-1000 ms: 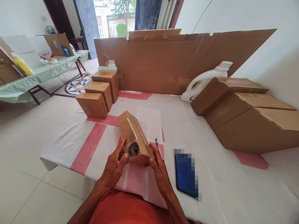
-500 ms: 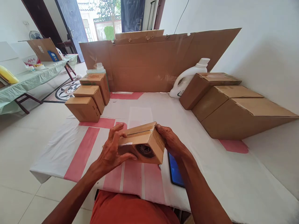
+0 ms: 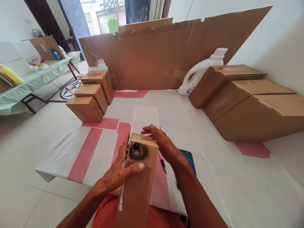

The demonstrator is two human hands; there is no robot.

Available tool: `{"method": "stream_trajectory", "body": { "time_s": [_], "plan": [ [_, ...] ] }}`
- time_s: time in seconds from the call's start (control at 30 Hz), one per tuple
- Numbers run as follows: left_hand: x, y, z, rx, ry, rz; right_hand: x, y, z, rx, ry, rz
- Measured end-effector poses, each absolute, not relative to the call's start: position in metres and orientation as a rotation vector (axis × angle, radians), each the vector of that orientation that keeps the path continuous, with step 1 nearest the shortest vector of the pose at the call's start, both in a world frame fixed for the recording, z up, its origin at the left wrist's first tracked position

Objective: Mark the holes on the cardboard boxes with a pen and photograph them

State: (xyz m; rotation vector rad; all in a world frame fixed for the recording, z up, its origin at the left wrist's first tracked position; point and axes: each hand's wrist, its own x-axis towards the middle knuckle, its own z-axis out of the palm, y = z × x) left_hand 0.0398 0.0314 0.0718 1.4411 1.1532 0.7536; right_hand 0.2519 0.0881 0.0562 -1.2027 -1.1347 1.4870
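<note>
— White cloth with pink stripes [image 3: 99, 142] is covering the surface, and tall cardboard sheets [image 3: 166, 53] are standing along the back. What are the hands doing?

— Both are holding a long cardboard box [image 3: 139, 177] tilted up over the near edge, its black-scribbled hole [image 3: 138, 151] facing the camera. The left hand [image 3: 118, 172] is clamped on the box's left side, thumb lying across the front just under the hole. The right hand [image 3: 163, 147] is curling over the top far corner, fingers closed on it.

— How should the turning go?

— I'd judge it best to be keeping the thumb off the hole, supporting the lower end, and steering clear of the pen [image 3: 163, 163] and dark tablet [image 3: 188, 160] just beside the right wrist.
</note>
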Motion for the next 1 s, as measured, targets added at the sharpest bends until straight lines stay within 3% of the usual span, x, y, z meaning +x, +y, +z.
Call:
{"method": "stream_trajectory", "body": {
  "time_s": [0.17, 0.5, 0.9, 1.0],
  "plan": [
    [0.045, 0.011, 0.058, 1.294, 1.252, 0.782, 0.234, 0.045, 0.063, -1.195, -1.254, 1.466],
    [0.026, 0.013, 0.071, 1.711, 1.181, 1.212, 0.210, 0.026, 0.085, -1.200, -1.349, 1.467],
    [0.041, 0.027, 0.070, 1.812, 1.248, 1.180, 0.227, 0.026, 0.049, -1.019, -1.249, 1.508],
    [0.044, 0.026, 0.070, 1.832, 1.210, 1.180, 0.250, 0.024, 0.033, -1.259, -1.248, 1.314]
  ]
}}
